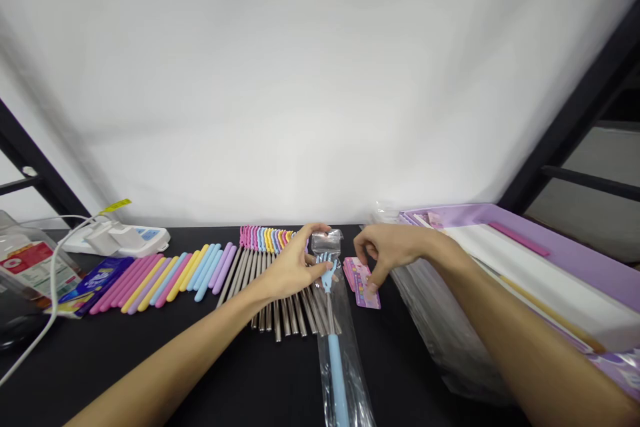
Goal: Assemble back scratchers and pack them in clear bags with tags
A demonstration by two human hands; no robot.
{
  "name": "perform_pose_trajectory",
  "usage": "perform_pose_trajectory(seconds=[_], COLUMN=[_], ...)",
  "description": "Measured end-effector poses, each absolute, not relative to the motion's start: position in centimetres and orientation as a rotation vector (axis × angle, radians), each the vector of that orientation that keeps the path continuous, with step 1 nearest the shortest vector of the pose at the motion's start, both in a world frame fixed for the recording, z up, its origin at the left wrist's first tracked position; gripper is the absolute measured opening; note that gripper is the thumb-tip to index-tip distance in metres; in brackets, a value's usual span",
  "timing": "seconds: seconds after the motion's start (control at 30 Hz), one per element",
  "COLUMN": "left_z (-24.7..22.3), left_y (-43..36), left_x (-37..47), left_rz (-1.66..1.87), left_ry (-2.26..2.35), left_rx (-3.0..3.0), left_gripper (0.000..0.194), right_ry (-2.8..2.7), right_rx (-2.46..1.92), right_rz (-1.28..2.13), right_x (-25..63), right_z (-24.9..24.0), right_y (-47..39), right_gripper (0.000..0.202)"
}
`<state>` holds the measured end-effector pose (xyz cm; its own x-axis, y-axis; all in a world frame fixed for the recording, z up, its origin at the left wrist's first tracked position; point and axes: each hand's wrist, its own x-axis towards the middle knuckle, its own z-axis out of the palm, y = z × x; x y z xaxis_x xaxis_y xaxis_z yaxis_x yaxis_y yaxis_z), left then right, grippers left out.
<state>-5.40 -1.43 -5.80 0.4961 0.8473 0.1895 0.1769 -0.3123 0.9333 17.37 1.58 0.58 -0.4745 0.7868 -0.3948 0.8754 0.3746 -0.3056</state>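
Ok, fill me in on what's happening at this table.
Someone's left hand is at the head end of a light blue back scratcher, apparently inside a clear bag, while the right hand touches the top of a small pile of pink cards. Colored handles and metal rods lie in rows, mostly to the left.

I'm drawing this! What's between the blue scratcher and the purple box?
The head view shows pink cards, touched by the right hand, then clear plastic bags.

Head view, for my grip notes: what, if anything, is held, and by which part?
The left hand holds the clear bag near its top, beside the blue claw head; the right hand touches a pink card, grip unclear.
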Motion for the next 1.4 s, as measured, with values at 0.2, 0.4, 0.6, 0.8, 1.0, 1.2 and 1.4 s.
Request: perform_pose_trajectory(seconds=[0.2,0.4,0.6,0.8,1.0,1.2,1.4], left_z=[-5.7,-6.1,-5.7,-5.6,-5.7,-5.5,-5.3], left_y=[-1.4,-1.3,-1.4,-1.6,-1.7,-1.4,-1.3], left_x=[-5.4,-5.4,-5.2,-5.1,-5.1,-5.2,-5.5], left_rz=[0.885,0.868,0.868,0.861,0.857,0.884,0.856], left_ry=[0.867,0.834,0.776,0.749,0.707,0.701,0.706], left_rx=[1.766,1.771,1.745,1.73,1.739,1.66,1.643], left_gripper=[0.056,0.061,0.069,0.078,0.083,0.077,0.079], right_ry=[2.421,2.481,2.867,3.296,3.554,3.057,2.882], right_rx=[1.422,1.189,1.293,1.502,1.4,1.318,1.175], right_rz=[-0.617,-1.134,-1.2,-0.594,-0.286,-0.885,-0.984], right_x=[16.2,17.1,16.3,14.4,14.3,15.1,14.9], right_z=[0.0,2.0,3.6,1.8,1.8,2.9,2.8], right_y=[1.5,0.5,-0.7,0.3,0.6,-0.4,-0.8], right_gripper=[0.039,0.03,0.024,0.017,0.005,0.012,0.023])
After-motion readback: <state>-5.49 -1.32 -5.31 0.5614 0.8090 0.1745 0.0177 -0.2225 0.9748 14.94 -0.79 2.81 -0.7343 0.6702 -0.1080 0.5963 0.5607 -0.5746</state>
